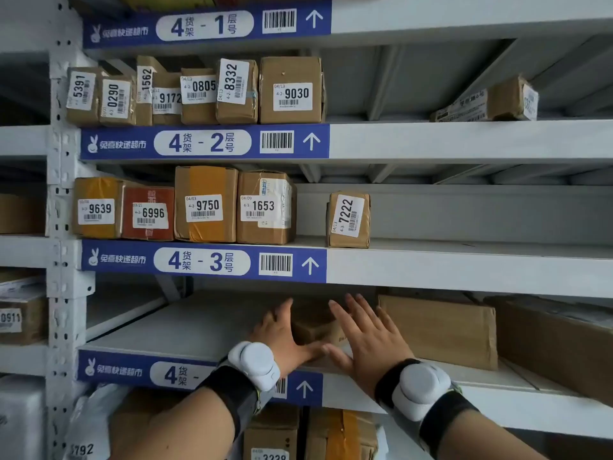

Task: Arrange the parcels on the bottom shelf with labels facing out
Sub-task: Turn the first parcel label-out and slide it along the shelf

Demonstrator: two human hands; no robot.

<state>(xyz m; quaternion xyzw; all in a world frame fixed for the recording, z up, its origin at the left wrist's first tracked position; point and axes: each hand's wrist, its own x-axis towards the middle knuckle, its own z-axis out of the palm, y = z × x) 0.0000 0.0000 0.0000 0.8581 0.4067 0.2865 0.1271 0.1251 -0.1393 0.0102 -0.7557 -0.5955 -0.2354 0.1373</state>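
Observation:
Both my hands reach into the fourth shelf (185, 330) of a white rack. My left hand (282, 333) and my right hand (365, 336) are spread open, thumbs almost touching, on either side of a small brown parcel (315, 322) lying on that shelf. The fingers rest against the parcel's sides; I cannot see a closed grip. Its label is not visible. To its right lies a larger flat brown parcel (438, 330), then another big carton (557, 346), both without a visible label. Each wrist carries a white device on a black band.
The shelves above hold labelled parcels: 9639 (96, 210), 6996 (149, 214), 9750 (205, 205), 1653 (263, 207) and 7222 (348, 219). Below the fourth shelf stand more cartons (272, 436) and a white bag (89, 423). A white upright post (61, 227) bounds the left.

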